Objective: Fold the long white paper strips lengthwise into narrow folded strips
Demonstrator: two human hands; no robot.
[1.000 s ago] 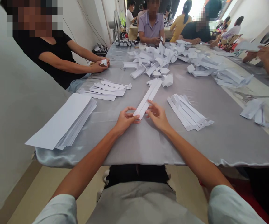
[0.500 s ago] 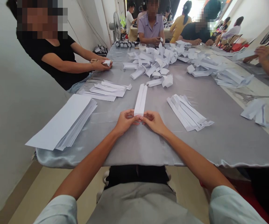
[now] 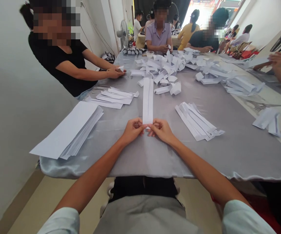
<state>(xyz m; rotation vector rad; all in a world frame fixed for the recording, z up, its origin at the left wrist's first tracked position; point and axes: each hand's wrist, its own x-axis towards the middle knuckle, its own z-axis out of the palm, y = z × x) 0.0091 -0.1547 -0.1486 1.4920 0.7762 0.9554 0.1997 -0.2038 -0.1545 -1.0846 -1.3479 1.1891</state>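
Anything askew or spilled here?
No spill stands out. The heap of folded paper, beyond the strip gripped by the left hand and right hand, looks untidiest: its pieces lie at all angles, unlike the stack of sheets at left.

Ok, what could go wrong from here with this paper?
Both the left hand and right hand pinch the paper strip at its near end, so its long free part might bend or twist. The paper stack has a corner jutting past the table edge; a bump could send sheets sliding off.
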